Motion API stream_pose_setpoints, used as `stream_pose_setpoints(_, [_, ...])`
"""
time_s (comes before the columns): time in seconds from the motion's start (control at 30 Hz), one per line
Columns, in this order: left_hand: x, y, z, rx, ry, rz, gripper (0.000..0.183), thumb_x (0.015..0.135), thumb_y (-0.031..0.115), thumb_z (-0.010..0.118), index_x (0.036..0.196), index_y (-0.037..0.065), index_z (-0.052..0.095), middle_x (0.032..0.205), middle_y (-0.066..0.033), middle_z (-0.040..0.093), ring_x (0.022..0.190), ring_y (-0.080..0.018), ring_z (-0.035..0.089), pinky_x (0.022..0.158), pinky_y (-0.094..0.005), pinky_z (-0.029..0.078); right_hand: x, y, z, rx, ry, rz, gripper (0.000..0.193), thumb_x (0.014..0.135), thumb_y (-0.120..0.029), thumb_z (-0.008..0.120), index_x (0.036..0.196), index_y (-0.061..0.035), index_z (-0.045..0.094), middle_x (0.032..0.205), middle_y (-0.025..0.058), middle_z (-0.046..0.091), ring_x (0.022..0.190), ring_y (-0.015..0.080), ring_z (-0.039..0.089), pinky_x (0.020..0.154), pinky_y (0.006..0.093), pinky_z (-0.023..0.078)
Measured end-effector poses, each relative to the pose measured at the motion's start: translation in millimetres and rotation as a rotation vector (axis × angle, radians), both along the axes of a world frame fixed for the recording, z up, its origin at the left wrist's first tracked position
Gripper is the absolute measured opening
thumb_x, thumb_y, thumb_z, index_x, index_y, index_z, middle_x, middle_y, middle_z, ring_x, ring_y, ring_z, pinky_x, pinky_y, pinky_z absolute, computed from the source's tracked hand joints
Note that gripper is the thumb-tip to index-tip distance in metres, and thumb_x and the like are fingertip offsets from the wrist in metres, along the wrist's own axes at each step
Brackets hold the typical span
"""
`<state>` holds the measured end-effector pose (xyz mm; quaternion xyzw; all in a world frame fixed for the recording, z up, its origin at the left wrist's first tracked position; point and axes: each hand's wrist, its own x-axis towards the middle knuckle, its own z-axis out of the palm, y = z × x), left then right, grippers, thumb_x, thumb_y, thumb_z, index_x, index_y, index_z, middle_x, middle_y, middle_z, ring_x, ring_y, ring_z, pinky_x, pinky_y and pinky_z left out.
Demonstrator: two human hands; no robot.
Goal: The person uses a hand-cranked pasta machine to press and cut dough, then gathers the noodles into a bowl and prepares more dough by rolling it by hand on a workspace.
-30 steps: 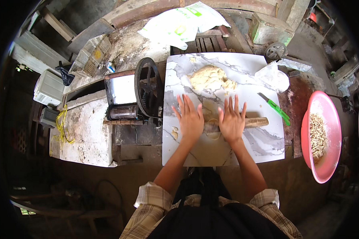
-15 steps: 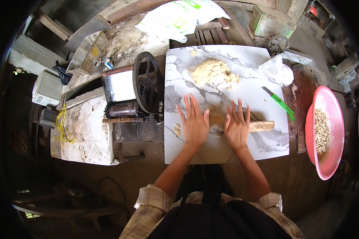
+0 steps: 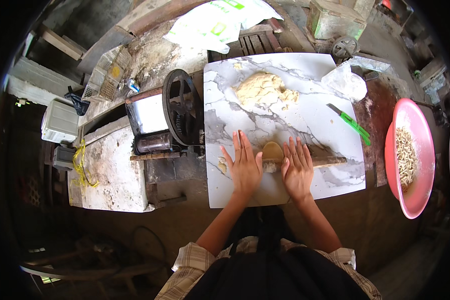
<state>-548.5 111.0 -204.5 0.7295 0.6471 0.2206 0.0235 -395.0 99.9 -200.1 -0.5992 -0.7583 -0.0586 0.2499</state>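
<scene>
Both of my hands lie flat on a wooden rolling pin (image 3: 329, 161), fingers outstretched and pointing away from me. My left hand (image 3: 247, 171) covers the pin's left part, and my right hand (image 3: 299, 171) presses nearer its middle. The pin's right end sticks out past my right hand. Between the hands, a small flattened round of dough (image 3: 272, 149) shows just beyond the pin, partly under it. Farther back on the marble-patterned board (image 3: 315, 125) sits a large lump of pale dough (image 3: 261, 90). A few dough scraps (image 3: 222, 164) lie left of my left hand.
A green-handled knife (image 3: 354, 126) rests at the board's right side, below a clear plastic bag (image 3: 346, 84). Farther right stands a pink basin (image 3: 425, 150) holding short pale pieces. Left of the board is a machine with a dark handwheel (image 3: 171, 106). A white sack (image 3: 210, 25) lies behind.
My hands have rolled the pin toward me. More of the flattened dough round now shows on its far side. The view has shifted slightly.
</scene>
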Motion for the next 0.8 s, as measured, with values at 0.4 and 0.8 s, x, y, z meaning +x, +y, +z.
stream_pose_setpoints(0.4, [1.6, 71.2, 1.8, 0.155, -0.098, -0.01, 0.06, 0.096, 0.028, 0.04, 0.137, -0.013, 0.025, 0.142, -0.0242, 0.033, 0.14, -0.0339, 0.018, 0.11, -0.0594, 0.006, -7.2, 44.8, -2.2, -0.053, 0.005, -0.178, 0.042, 0.094, -0.021, 0.038, 0.124, 0.003, 0.053, 0.135, 0.0177, 0.047, 0.137, 0.0268, 0.029, 0.112, 0.0474, 0.018])
stream_pose_setpoints(0.8, [8.3, 106.1, 13.5, 0.177, -0.078, 0.11, 0.062, 0.097, 0.031, 0.039, 0.139, -0.012, 0.023, 0.145, -0.026, 0.027, 0.141, -0.0371, 0.009, 0.109, -0.06, 0.001, -4.8, 86.7, 10.6, -0.004, -0.031, -0.213, 0.052, 0.093, -0.026, 0.039, 0.137, 0.0025, 0.037, 0.144, 0.0154, 0.037, 0.14, 0.0273, 0.022, 0.114, 0.0492, 0.012])
